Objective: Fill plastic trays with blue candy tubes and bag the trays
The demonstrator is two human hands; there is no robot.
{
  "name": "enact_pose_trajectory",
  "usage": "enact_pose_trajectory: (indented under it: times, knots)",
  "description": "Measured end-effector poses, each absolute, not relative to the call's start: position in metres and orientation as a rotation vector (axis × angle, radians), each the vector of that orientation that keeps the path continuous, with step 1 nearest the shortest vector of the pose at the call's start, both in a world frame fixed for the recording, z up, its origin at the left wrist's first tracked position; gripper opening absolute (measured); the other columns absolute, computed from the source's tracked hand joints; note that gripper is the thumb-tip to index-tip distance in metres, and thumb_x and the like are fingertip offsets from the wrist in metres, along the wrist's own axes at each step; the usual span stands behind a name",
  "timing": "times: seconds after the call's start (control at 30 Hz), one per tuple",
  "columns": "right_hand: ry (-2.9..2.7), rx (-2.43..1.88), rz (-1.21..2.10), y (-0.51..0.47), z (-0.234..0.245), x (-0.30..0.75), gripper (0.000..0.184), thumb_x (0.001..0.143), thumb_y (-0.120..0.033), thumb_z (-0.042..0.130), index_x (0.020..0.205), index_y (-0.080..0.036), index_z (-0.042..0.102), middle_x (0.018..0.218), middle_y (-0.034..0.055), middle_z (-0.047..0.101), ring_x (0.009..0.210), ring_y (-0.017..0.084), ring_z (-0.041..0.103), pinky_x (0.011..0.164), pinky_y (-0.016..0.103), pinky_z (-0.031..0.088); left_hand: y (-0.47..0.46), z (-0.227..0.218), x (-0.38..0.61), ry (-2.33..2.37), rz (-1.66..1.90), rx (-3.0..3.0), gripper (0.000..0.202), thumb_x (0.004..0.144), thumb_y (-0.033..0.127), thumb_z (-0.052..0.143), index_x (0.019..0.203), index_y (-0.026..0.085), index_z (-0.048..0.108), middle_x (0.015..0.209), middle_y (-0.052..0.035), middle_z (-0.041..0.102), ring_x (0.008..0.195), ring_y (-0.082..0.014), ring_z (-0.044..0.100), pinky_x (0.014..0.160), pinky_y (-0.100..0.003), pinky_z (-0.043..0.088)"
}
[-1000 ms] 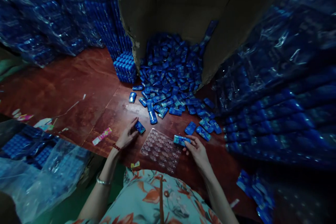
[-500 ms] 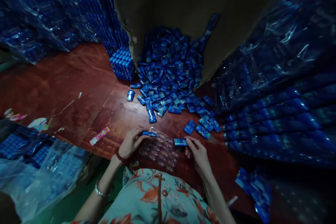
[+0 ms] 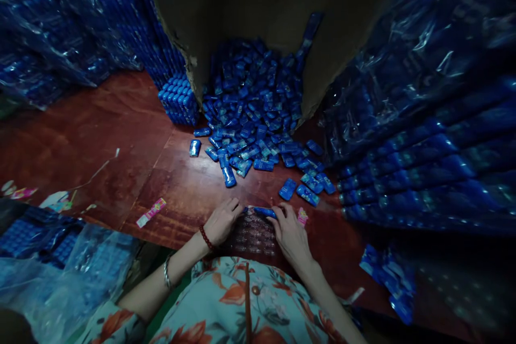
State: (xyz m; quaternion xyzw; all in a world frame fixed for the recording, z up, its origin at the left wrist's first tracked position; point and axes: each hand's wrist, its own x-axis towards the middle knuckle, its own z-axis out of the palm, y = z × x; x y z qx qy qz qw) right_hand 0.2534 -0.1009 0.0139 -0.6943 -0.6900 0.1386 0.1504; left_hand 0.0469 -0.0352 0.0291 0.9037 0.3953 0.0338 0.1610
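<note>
A clear plastic tray (image 3: 253,239) with rows of small hollows lies on the red-brown table in front of my body. At its far left corner my left hand (image 3: 221,221) is closed, its fingertips on a small blue packet (image 3: 245,209) that is mostly hidden. My right hand (image 3: 291,231) grips another blue packet (image 3: 264,212), held lengthwise along the tray's far edge. Both packets are almost end to end. Beyond the hands, several loose blue packets (image 3: 229,176) lie on the table.
A torn cardboard box (image 3: 322,64) lies open towards me, blue packets (image 3: 253,91) spilling out. Blue stacks stand left (image 3: 177,98) and right (image 3: 403,172), partly in clear film. A pink-and-white wrapper strip (image 3: 151,212) lies left; film-covered packs (image 3: 52,247) sit lower left.
My hands have come closer together over the tray's far edge, each bringing its blue packet. The right hand moved left; a pink scrap now shows beside it. The view has shifted slightly.
</note>
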Motion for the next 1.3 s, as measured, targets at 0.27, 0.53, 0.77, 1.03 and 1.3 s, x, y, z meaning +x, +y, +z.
enact_pose_trajectory:
  times: [0.27, 0.53, 0.77, 1.03, 1.3]
  knots:
    - [-2.63, -2.012, 0.253, -0.076, 0.058, 0.229, 0.03, 0.086, -0.005, 0.04, 0.108, -0.018, 0.056, 0.094, 0.0103, 0.062, 0.086, 0.022, 0.06, 0.073, 0.031, 0.044, -0.043, 0.042, 0.092, 1.199, -0.315, 2.692, 0.019, 0.086, 0.008, 0.043, 0.098, 0.01, 0.057, 0.097, -0.0115, 0.056, 0.091, -0.024, 0.053, 0.078, -0.038, 0.047]
    - [-2.633, -1.939, 0.107, -0.066, 0.048, 0.214, 0.028, 0.084, -0.006, 0.041, 0.105, -0.015, 0.057, 0.09, 0.015, 0.063, 0.083, 0.025, 0.06, 0.07, 0.036, 0.043, -0.046, 0.032, 0.093, 1.423, -0.166, 2.586, 0.019, 0.086, 0.005, 0.039, 0.094, 0.01, 0.056, 0.095, -0.0124, 0.055, 0.09, -0.0254, 0.055, 0.075, -0.041, 0.048]
    - [-2.539, -1.842, 0.464, -0.058, 0.053, 0.23, 0.023, 0.088, -0.018, 0.046, 0.107, -0.018, 0.059, 0.097, 0.0116, 0.065, 0.086, 0.022, 0.063, 0.073, 0.031, 0.045, -0.039, 0.014, 0.078, 1.341, 0.119, 2.516, 0.033, 0.085, 0.006, 0.039, 0.116, 0.012, 0.049, 0.105, -0.0138, 0.055, 0.1, -0.0251, 0.054, 0.085, -0.044, 0.047]
    - [-1.966, -1.944, 0.524, -0.058, 0.037, 0.299, 0.035, 0.093, -0.036, 0.039, 0.123, -0.024, 0.053, 0.116, 0.0079, 0.061, 0.104, 0.022, 0.058, 0.085, 0.035, 0.047, 0.007, 0.02, 0.009, 1.02, 0.509, 2.172, 0.048, 0.085, 0.03, 0.054, 0.13, 0.019, 0.043, 0.118, -0.0122, 0.051, 0.103, -0.0209, 0.055, 0.09, -0.037, 0.048]
    - [-2.443, -2.143, 0.208, -0.028, 0.028, 0.297, 0.051, 0.077, -0.002, 0.045, 0.124, -0.02, 0.052, 0.121, 0.0182, 0.053, 0.099, 0.027, 0.057, 0.071, 0.034, 0.048, 0.05, 0.012, 0.037, 1.378, 0.224, 2.517, 0.033, 0.077, 0.022, 0.059, 0.11, 0.016, 0.058, 0.119, -0.0149, 0.048, 0.103, -0.0274, 0.051, 0.087, -0.043, 0.047]
